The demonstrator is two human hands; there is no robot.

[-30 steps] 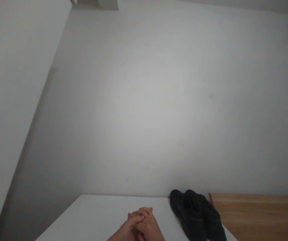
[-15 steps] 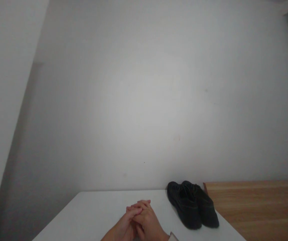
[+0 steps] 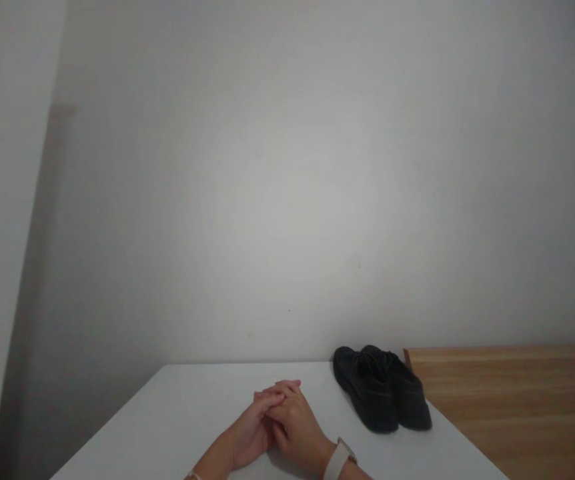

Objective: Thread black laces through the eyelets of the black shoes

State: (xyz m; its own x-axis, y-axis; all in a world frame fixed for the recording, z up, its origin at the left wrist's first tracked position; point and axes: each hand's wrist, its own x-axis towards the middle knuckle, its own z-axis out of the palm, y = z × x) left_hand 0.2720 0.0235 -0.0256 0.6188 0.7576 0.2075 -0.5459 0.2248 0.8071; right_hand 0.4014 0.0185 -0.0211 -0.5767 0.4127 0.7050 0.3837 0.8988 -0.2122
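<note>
My left hand (image 3: 252, 430) and my right hand (image 3: 298, 427) are clasped over the white table (image 3: 207, 393), fingers interlaced and folded together. No object shows between them, though the space between the palms is partly hidden. A pale watch (image 3: 337, 460) is strapped round my right wrist, and a thin bracelet (image 3: 193, 475) shows at my left wrist by the bottom edge. Right of my hands, a pair of black lace-up shoes (image 3: 382, 393) stands side by side on the table, apart from my hands, toes toward the wall.
A plain pale wall (image 3: 287, 200) rises directly behind the table. On the right, beyond the table's edge, lies a wood-grain surface (image 3: 507, 407). Another white wall or panel (image 3: 7, 167) runs down the left side.
The view has tilted slightly down, so the table, shoes and hands sit higher in the picture. More of my forearms, the watch and the bracelet now show. My hands stay clasped.
</note>
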